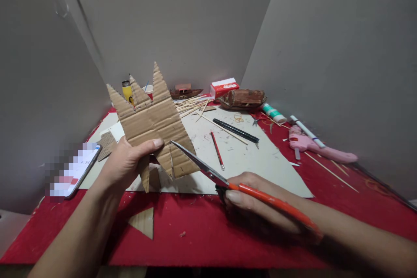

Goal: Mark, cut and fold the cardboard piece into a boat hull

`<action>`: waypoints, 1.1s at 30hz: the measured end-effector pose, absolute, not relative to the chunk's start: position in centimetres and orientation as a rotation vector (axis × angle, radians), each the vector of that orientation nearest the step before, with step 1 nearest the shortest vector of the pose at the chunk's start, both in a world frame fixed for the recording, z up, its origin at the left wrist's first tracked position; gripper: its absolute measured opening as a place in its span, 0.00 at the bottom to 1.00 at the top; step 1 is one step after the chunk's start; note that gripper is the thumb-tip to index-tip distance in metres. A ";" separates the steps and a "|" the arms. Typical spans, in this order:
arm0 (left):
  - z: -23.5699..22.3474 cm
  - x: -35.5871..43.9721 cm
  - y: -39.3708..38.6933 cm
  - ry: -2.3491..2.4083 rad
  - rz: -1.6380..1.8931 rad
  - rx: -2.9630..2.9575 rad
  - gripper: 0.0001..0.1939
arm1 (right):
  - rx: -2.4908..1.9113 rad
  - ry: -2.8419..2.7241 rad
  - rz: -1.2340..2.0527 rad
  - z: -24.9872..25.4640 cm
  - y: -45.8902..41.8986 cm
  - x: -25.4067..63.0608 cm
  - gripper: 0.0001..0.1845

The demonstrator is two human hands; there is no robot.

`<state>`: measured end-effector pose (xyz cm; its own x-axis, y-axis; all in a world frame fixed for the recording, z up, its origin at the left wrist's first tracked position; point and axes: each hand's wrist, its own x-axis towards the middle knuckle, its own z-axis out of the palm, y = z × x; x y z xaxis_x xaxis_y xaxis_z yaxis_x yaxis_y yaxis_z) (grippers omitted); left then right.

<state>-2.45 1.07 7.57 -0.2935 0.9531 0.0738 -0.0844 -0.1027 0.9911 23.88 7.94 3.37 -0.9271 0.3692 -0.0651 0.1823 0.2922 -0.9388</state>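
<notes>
My left hand point(132, 158) grips a piece of corrugated cardboard point(150, 124) between thumb and fingers, holding it up above the table. Pointed spikes rise from its upper edge, and a slit runs up from its lower edge. Orange-handled scissors point(267, 200) are in my right hand point(257, 204), whose fingers wrap round the handles. The blade tips lie against the cardboard, near the top of the slit and a little right of my left thumb. Below, a cut-off cardboard triangle point(145, 222) rests on the red cloth.
A phone point(78, 169) lies at the left. On the white board point(273, 165) are a red pencil point(217, 150), a black pen point(236, 130) and thin sticks point(190, 105). Model boats point(243, 99) stand behind. At the right lies a pink glue gun point(306, 141).
</notes>
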 end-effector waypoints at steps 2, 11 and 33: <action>7.6 -2.4 1.1 1.296 1.536 1.047 0.30 | -0.492 -2.377 1.729 3.3 7.9 23.9 0.30; 7.7 -2.6 0.9 1.293 1.489 1.086 0.24 | -0.526 -2.399 1.677 3.6 7.7 23.7 0.30; 8.7 -3.3 0.2 1.334 1.483 1.201 0.22 | -0.538 -2.307 2.011 3.3 7.8 24.1 0.34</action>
<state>-3.30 0.23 8.66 -0.2382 0.9613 0.1383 0.0363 -0.1335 0.9904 24.09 7.79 3.34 -0.9395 0.2794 -0.1981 0.2343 0.1026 -0.9667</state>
